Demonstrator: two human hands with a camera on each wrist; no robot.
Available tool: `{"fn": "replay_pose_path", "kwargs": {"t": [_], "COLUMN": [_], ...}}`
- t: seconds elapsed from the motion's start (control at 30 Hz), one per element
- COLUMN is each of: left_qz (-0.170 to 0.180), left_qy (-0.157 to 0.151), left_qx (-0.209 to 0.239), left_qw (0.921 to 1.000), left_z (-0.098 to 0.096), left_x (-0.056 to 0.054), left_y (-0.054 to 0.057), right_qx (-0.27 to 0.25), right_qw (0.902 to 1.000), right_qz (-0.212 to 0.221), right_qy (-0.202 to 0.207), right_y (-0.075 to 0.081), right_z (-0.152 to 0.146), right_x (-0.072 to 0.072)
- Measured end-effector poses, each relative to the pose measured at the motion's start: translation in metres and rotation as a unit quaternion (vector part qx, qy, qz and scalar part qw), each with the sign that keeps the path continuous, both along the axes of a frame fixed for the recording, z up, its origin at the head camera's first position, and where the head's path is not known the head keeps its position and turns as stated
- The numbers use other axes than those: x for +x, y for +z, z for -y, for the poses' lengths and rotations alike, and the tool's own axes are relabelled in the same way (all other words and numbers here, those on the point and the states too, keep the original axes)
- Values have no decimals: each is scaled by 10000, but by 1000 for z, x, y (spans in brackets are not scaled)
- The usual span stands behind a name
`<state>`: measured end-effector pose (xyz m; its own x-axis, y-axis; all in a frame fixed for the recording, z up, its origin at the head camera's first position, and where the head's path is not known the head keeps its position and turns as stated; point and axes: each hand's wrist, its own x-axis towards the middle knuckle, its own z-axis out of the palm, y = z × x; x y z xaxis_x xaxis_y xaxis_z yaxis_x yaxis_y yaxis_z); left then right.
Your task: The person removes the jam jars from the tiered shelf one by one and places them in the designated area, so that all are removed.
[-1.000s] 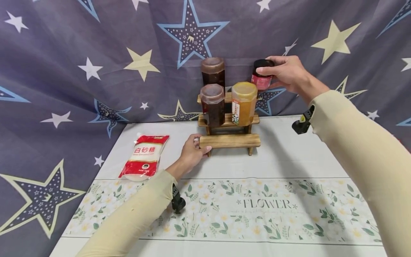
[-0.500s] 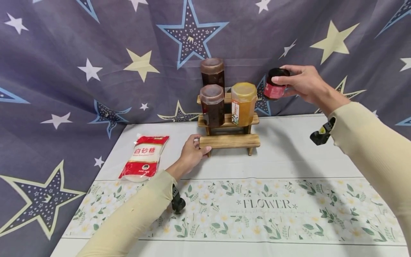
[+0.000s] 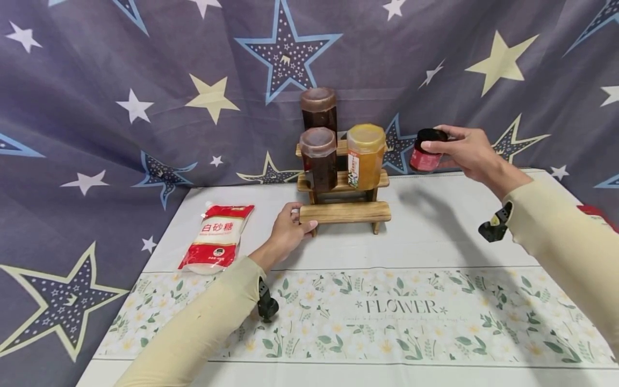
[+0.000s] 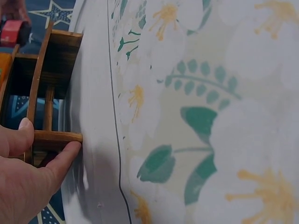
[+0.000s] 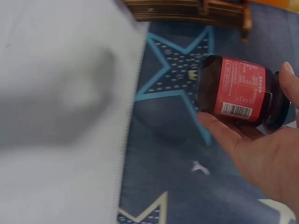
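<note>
In the head view my right hand (image 3: pixel 469 152) holds a small dark jar (image 3: pixel 426 150) with a black lid and a pink-red label, raised off the table to the right of a wooden tiered stand (image 3: pixel 345 212). The right wrist view shows the jar (image 5: pixel 238 91) between thumb and fingers, its barcode facing the camera. My left hand (image 3: pixel 287 232) grips the left end of the stand's lowest step, thumb on the front, as the left wrist view of the stand (image 4: pixel 58 136) also shows. That lowest step bears nothing.
On the middle step stand a dark-brown jar (image 3: pixel 319 161) and a yellow jar (image 3: pixel 366 158); another dark jar (image 3: pixel 319 107) is on the top step. A red-and-white sugar bag (image 3: pixel 216 236) lies at left. Something red (image 3: pixel 597 215) shows at the right edge. Star-patterned cloth hangs behind.
My right hand has carried the small jar to the right and downward, away from the stand's top. The left hand has kept its place on the stand.
</note>
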<state>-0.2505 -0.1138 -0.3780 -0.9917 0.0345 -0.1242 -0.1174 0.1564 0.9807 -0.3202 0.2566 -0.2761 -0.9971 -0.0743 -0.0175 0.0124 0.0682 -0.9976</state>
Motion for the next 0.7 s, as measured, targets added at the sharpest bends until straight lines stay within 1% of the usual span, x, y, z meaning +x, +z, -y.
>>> {"fn": "replay_pose_path", "kwargs": {"t": [0.23, 0.37, 0.53, 0.7], "left_qz": [8, 4, 4, -29], "left_qy": [-22, -9, 21, 40], "left_qx": [68, 76, 89, 124], "left_qw": [10000, 10000, 10000, 9999], "left_z": [0, 1, 1, 1], "left_x": [-1, -2, -2, -2], "left_y": [-1, -2, -3, -3], "right_qx": [541, 625, 662, 620], "right_qw": [9983, 9978, 9974, 9973], "right_qz": [-125, -120, -4, 146], "right_qy": [-151, -179, -288, -371], "right_y": [-35, -52, -67, -79], "right_z": [-4, -4, -2, 3], "right_x": [6, 9, 12, 14]}}
